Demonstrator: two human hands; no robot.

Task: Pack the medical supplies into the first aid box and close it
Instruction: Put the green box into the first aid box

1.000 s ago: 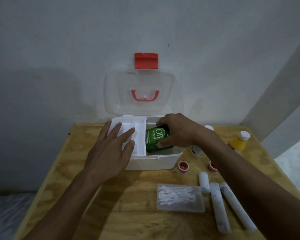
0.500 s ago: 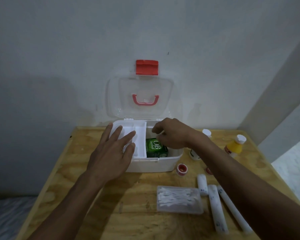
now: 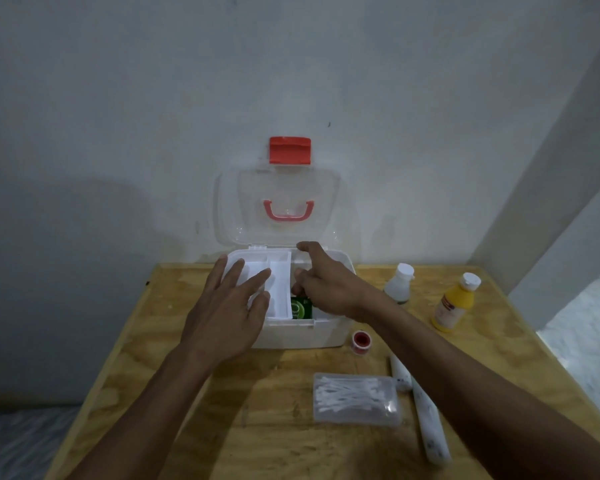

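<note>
The white first aid box stands open at the back of the wooden table, its clear lid with a red handle and red latch leaning against the wall. A white divider tray fills the box's left half. My left hand rests flat on that tray with straight fingers. A green carton lies inside the right half, partly hidden. My right hand hovers above it, index finger stretched toward the lid hinge, the other fingers loosely curled and holding nothing.
Right of the box stand a white bottle and a yellow bottle. A red tape roll sits by the box's front corner. A clear case of cotton swabs and white bandage rolls lie in front, under my right forearm.
My right hand lowered the green carton into the box's right half, let it go and now lifts off it. My left hand stayed on the tray.
</note>
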